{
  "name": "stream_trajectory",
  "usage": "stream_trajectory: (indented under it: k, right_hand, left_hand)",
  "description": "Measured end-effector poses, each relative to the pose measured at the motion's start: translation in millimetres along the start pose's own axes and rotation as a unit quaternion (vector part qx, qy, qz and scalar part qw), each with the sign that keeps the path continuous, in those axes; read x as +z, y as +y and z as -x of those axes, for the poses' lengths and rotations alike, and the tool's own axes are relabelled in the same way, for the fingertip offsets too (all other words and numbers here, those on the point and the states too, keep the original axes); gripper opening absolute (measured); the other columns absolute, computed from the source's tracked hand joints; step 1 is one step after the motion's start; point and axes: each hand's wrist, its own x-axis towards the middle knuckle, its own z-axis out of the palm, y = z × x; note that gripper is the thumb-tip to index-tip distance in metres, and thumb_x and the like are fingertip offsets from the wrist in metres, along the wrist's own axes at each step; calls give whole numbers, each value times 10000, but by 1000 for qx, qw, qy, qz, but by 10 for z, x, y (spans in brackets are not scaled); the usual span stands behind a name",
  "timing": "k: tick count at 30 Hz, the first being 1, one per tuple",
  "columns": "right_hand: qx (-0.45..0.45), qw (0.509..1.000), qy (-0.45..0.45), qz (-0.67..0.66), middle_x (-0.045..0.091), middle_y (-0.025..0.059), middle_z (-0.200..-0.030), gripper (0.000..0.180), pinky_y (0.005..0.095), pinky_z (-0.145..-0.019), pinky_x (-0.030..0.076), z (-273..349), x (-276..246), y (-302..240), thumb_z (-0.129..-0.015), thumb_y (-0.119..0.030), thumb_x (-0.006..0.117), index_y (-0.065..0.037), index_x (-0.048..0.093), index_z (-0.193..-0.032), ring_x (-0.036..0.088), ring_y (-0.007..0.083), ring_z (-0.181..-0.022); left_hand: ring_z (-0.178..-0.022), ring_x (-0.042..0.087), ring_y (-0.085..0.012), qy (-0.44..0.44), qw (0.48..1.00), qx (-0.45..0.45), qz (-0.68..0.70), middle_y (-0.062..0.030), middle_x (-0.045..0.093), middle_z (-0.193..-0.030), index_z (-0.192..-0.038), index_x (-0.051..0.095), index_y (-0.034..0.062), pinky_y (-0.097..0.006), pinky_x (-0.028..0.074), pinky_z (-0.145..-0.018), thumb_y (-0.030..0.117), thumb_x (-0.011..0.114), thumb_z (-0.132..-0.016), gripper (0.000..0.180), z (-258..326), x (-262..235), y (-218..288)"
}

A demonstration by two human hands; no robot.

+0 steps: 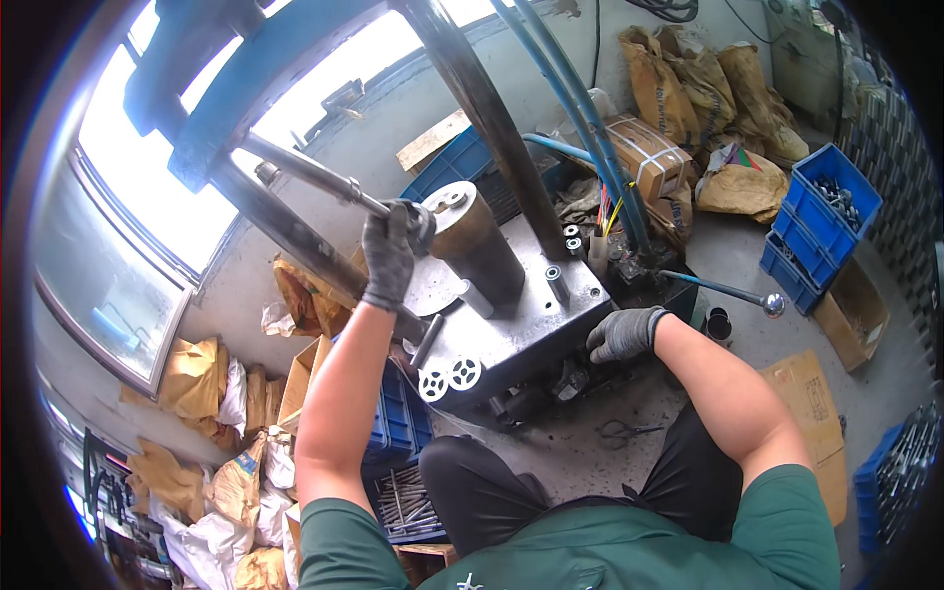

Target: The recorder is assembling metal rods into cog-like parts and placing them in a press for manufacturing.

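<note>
My left hand [389, 258], in a dark grey glove, is closed around the near end of a metal rod [320, 177] with a dark round end piece [422, 228]. The rod slants up to the left, its far end against the blue press frame. Right of that hand stands a thick dark cylinder [482, 251] with a pale top, on a steel press table [536, 324]. My right hand [626, 334], gloved too, rests by the table's front right corner, fingers curled together; whatever they hold is hidden. A small metal sleeve [557, 284] stands near it.
Two spoked discs [448, 377] lie at the table's left corner. A ball-ended lever [733, 292] juts out at right. Dark press columns [482, 118] rise behind. Blue crates [821, 221] stand right; a crate of rods [406, 501] is by my left knee. Scissors [629, 430] lie on the floor.
</note>
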Motion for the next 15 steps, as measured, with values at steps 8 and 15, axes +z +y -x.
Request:
stream_trajectory:
  k: [8,15]
  right_hand:
    - [-5,1000,-7,-17,711,161,-1302,522,425,-1078,484,-6,-31,93,-948,-457,647,-138,682,-1361,652,338,-1230]
    - [-1,1000,-8,-16,701,168,-1319,534,433,-1091,478,-12,-68,186,-950,-466,636,-133,677,-1366,639,349,-1248]
  left_hand:
    - [-765,615,-138,98,947,-76,-295,-24,624,-853,-1036,573,68,-314,565,-713,38,680,-985,123,-445,-215,-452]
    - [-778,641,-156,71,925,-57,-370,-48,653,-862,-1038,580,57,-326,567,-735,-4,704,-943,168,-650,-78,-517]
